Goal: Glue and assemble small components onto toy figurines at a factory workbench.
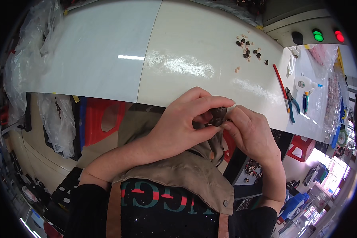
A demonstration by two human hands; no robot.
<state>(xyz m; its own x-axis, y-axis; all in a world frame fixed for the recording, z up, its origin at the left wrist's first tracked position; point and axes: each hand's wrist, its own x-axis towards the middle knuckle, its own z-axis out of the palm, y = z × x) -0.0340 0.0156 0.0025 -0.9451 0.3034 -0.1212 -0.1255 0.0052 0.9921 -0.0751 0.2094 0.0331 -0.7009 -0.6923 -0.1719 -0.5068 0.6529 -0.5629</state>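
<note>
My left hand (178, 119) grips a small dark brown figurine (218, 115) between thumb and fingers, just in front of the table's near edge. Beside it, my right hand (248, 129) is closed in a pinch against the figurine's right side. Whatever those right fingertips hold is too small or too hidden to make out. Farther off on the white table (186, 35) lie several small dark and cream pieces (246, 49), scattered apart from both hands.
To the right lie a red stick (280, 81), pliers (292, 104) with blue handles, pens (305, 102) and a white bottle (305, 84). A machine panel (305, 29) with lit buttons stands behind. Crumpled clear plastic (31, 51) covers the left end. A tray of small parts (252, 170) sits below my right forearm.
</note>
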